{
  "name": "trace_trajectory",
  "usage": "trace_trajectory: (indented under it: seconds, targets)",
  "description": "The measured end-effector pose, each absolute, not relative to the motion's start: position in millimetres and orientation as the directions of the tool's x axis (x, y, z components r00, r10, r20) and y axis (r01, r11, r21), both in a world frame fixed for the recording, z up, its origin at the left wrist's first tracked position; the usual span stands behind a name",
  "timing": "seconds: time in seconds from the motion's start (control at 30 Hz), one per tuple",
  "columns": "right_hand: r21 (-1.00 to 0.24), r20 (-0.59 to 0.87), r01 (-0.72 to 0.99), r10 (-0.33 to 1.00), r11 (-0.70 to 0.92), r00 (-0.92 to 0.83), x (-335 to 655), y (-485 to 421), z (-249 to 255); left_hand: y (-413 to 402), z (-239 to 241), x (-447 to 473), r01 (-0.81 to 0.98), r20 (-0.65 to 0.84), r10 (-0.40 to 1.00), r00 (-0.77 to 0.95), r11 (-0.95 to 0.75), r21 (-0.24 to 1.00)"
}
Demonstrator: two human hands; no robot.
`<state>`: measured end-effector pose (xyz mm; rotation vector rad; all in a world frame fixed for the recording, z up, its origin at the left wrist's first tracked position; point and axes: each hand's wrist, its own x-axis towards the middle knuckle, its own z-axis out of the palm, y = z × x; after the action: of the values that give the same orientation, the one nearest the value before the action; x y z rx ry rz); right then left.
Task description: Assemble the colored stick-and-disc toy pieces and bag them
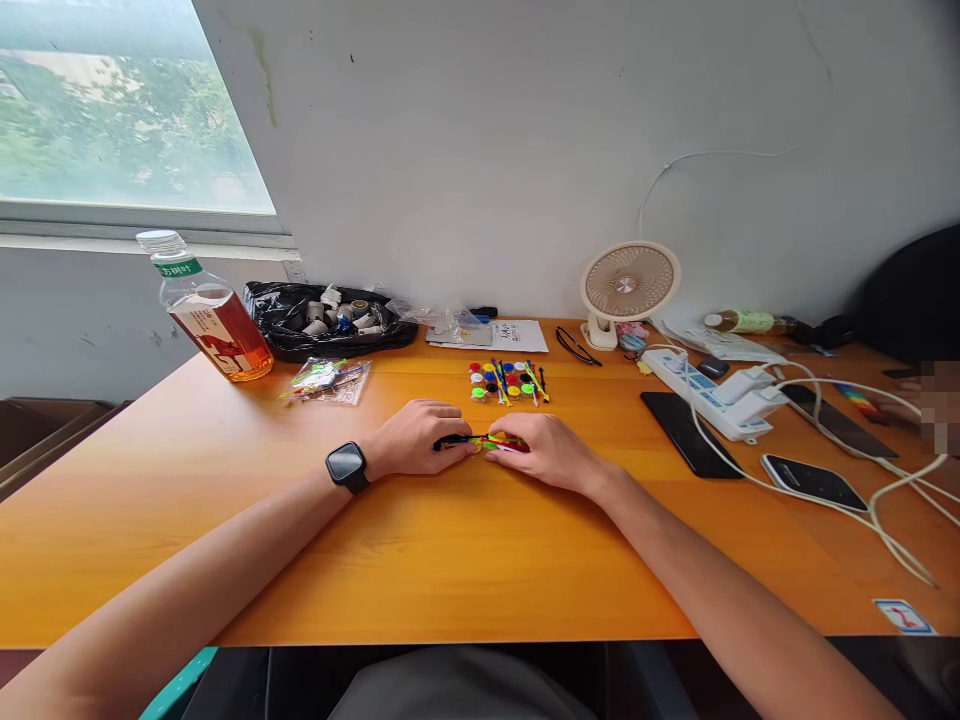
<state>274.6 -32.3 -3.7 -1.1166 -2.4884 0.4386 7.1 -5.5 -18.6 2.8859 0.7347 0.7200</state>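
Observation:
Both hands meet over the middle of the table. My left hand [429,438], with a black watch on its wrist, is closed around one end of a small bundle of thin coloured plastic sticks [480,440]. The fingers of my right hand [534,445] close on the other end, where red, yellow, green and white show. My fingers hide much of the bundle. Just beyond it lie round coloured plastic pieces [478,394] in rows, with more thin plastic sticks [501,382] laid between them. A clear plastic bag [330,380] of similar coloured pieces lies to the left.
On the left stand a tea bottle [217,320] and a black bag [289,325] of rubbish. A small fan [630,285], glasses [577,346] and papers [519,336] are at the back. A power strip [701,390], cables and phones [686,432] lie right, near another person's hand [904,400].

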Motion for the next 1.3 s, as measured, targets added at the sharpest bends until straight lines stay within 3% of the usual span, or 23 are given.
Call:
trace_trajectory:
  seconds: [0.57, 0.83, 1.1, 1.3]
  targets:
    - [-0.496, 0.252, 0.575, 0.742, 0.65, -0.621, 266.1, -33.3, -10.7, -11.7, -9.5, 11.3, 0.449, 0.344, 0.633, 0.693, -0.753, 0.481]
    - [-0.508, 0.265, 0.579, 0.756, 0.637, -0.599, 250.5, -31.7, -10.8, -8.7, -5.5, 34.9, 0.304, 0.373, 0.787, 0.492, -0.557, 0.773]
    - [-0.464, 0.191, 0.602, 0.737, 0.65, -0.649, 248.6, -23.7, -7.4, 3.2, -3.6, 35.5, 0.205, 0.32, 0.803, 0.503, -0.47, 0.858]
    - [-0.492, 0.114, 0.667, 0.801, 0.559, -0.588, 257.0, -15.8, -1.8, 10.3, -3.8, 35.3, 0.281, 0.255, 0.716, 0.65, -0.539, 0.794]
